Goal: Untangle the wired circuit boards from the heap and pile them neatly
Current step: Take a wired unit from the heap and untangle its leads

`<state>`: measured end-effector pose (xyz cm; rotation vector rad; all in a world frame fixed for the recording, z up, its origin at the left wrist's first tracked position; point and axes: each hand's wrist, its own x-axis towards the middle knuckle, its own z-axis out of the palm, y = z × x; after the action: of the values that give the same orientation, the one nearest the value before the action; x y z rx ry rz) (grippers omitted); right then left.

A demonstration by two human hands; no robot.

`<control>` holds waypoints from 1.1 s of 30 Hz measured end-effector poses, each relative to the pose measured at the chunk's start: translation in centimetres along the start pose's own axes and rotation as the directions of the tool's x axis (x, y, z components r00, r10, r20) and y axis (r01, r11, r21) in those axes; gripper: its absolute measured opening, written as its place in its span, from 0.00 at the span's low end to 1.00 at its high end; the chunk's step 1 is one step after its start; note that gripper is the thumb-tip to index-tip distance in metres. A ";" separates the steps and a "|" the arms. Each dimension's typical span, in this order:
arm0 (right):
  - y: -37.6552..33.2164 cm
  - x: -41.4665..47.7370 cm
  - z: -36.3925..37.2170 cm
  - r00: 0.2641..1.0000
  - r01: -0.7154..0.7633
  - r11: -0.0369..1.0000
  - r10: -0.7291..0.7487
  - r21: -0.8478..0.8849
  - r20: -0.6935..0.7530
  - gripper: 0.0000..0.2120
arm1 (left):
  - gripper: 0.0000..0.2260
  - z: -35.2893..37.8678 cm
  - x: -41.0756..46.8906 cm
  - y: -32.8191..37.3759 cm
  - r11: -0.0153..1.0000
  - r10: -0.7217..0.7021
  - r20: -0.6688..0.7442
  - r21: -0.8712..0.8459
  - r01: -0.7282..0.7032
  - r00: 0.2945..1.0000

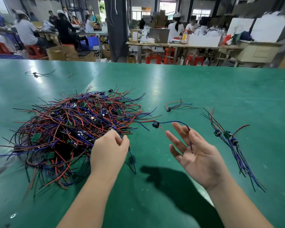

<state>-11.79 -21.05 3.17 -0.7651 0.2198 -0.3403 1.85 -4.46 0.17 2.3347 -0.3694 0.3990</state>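
Blue wire point(174, 122): looped over one finger of the right hand point(197, 155) and running down across the palm; its far end meets a small dark board point(155, 124) just beside the right edge of the heap point(64, 129).
Right hand: palm up, fingers straight and spread, closed on nothing; the wire only lies on it.
Left hand point(109, 145): fingers curled, pinching wires at the near right edge of the heap; which strand is blurred, possibly the blue one trailing below the hand.
Heap: red, blue and black wires tangled with small green boards, on the left half of the table point(204, 89).
Pile point(229, 139): a few boards lying close together, their wires running side by side toward the near edge, to the right of the right hand.
Loose board point(169, 109): alone with its wires, farther back, between heap and pile.
Stray piece point(34, 74): far left, well apart from the rest.
Table: green, shiny surface.
Background: people point(25, 32) seated at benches, red stools point(194, 60), cardboard boxes point(59, 52).
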 end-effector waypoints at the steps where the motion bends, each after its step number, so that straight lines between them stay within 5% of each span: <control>1: 0.0 0.0 0.0 1.000 0.000 1.000 -0.001 0.022 0.020 0.10 | 0.15 -0.2 -0.1 0.1 0.998 0.053 -0.048 -0.038 -0.055 0.997; 4: -0.1 0.1 0.1 0.999 -0.007 0.995 0.003 0.097 0.046 0.10 | 0.15 -0.2 -0.9 1.6 0.946 0.157 -0.013 -0.284 -0.154 0.987; 6: 0.0 0.2 0.1 0.998 -0.021 0.992 0.014 0.126 0.053 0.06 | 0.15 -0.3 -2.0 3.3 0.773 0.055 0.274 -0.620 0.132 0.960; 9: 0.2 0.1 0.1 0.993 -0.066 0.992 0.054 0.112 0.103 0.07 | 0.22 -0.1 -3.1 5.1 0.407 0.114 0.622 -0.741 0.535 0.775; 12: 0.6 -0.2 0.1 0.973 -0.136 0.990 0.140 -0.033 0.182 0.18 | 0.21 -0.1 -3.1 5.5 0.123 0.187 0.632 -0.775 0.620 0.752; 15: 1.1 -0.5 0.0 0.946 -0.185 0.926 0.258 -0.329 0.195 0.13 | 0.16 -0.7 -2.2 4.9 -0.058 0.115 0.594 -0.796 0.602 0.796; 19: 2.0 -0.6 0.1 0.952 -0.168 0.775 0.287 -0.609 0.102 0.11 | 0.12 -1.2 -1.6 4.2 0.019 0.037 0.576 -0.817 0.576 0.816; 22: 2.2 0.0 0.1 0.992 -0.118 0.806 0.123 -0.580 -0.031 0.15 | 0.08 -0.9 -2.2 4.4 0.207 0.037 0.589 -0.795 0.570 0.807; 26: 2.0 0.5 -0.2 0.999 0.000 0.882 -0.021 -0.472 -0.039 0.13 | 0.05 -0.2 -3.7 4.7 0.430 0.153 0.659 -0.715 0.551 0.736; 33: 1.8 0.9 -0.7 0.994 -0.015 0.862 -0.042 -0.506 -0.101 0.09 | 0.09 0.3 -4.6 5.3 0.478 0.165 0.713 -0.662 0.577 0.682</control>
<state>-10.78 -20.65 1.35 -1.2728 0.4173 -0.3417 -4.25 -7.64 1.43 1.3379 -0.4543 -0.7601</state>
